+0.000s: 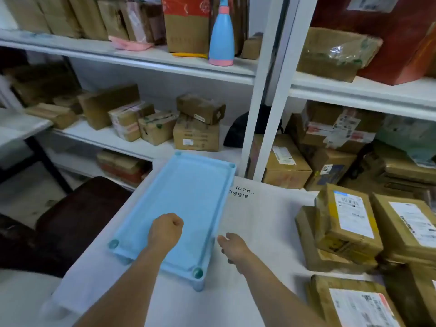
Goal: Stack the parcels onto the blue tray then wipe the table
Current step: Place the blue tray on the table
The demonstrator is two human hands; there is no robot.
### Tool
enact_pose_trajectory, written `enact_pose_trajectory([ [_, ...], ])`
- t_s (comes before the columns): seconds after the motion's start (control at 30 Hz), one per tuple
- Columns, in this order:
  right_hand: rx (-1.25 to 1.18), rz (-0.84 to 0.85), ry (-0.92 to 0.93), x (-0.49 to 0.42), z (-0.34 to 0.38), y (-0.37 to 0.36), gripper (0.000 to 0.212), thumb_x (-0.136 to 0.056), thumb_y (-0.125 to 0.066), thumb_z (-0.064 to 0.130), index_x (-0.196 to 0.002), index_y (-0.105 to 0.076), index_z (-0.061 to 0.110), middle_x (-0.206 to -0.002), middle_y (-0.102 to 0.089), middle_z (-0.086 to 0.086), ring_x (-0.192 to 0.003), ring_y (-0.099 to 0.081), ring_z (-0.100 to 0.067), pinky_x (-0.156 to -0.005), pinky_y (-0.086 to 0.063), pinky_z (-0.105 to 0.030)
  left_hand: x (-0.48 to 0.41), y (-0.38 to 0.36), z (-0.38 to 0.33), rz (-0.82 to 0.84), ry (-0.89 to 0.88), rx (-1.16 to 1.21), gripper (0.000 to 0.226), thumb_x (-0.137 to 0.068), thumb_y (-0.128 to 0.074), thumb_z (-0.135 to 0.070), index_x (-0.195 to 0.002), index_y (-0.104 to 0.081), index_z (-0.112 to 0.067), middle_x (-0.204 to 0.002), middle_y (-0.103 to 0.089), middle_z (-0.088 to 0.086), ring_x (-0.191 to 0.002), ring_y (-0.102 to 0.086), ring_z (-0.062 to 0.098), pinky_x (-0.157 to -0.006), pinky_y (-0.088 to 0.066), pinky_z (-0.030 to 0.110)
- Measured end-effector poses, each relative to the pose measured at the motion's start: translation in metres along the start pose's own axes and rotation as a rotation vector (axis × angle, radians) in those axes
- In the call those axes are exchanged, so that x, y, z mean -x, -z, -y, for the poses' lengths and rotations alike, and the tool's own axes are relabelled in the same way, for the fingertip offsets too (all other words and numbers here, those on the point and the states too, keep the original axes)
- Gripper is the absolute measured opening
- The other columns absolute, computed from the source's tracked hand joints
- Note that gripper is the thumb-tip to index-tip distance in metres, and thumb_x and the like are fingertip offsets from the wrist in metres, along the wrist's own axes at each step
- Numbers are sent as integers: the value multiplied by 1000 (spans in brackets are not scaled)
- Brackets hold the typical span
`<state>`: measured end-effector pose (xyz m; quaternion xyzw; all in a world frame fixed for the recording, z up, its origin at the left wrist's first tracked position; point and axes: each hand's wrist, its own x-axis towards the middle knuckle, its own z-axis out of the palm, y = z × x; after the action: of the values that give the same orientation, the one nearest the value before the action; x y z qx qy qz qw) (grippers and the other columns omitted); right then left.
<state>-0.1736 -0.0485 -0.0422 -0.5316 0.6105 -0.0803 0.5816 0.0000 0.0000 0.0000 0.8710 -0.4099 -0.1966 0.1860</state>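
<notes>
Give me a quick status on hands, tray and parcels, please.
Left hand fisted over blue tray, holding nothing. Right hand open beside its right rim. Tray empty; parcels piled on right of table. Nothing between.

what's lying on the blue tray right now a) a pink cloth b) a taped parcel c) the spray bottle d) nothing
d: the blue tray shows only its bare surface, with the fisted left hand over it. The parcels lie off to its right, and the spray bottle stands up on the shelf.
</notes>
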Motion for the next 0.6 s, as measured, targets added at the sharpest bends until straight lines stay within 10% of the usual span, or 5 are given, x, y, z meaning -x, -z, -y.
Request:
enact_pose_trajectory([
  [0.13, -89, 30, -54, -4, 4, -28, 32, -98, -41, 23, -124, -48, 6, -108, -51, -8, -84, -50, -20, -63, -39, -25, -6, 5, 25, -10, 31, -27, 24, -90, -46, -15, -89, -69, -11, -98, -69, 9, -86, -57, 26, -70, -42, 26],
  [0.3, -262, -40, -97, -11, 7, -50, 26, -90, -48, 3, -115, -54, 4, -114, -61, -15, -102, -59, -31, -91, -52, -43, -15, 11, 48, -130, 49, 11, 24, -90, -48, -11, -91, -72, -11, -98, -68, 9, -93, -59, 29, -69, -42, 29],
  [0.6, -269, -261, -139, -4, -3, -27, 20, -90, -37, -3, -101, -52, 5, -97, -55, -14, -86, -53, -29, -72, -45, -32, -20, 11, 51, -134, 81, -83, 29, -91, -52, -20, -118, -63, -17, -126, -55, 10, -120, -41, 32, -92, -39, 39],
])
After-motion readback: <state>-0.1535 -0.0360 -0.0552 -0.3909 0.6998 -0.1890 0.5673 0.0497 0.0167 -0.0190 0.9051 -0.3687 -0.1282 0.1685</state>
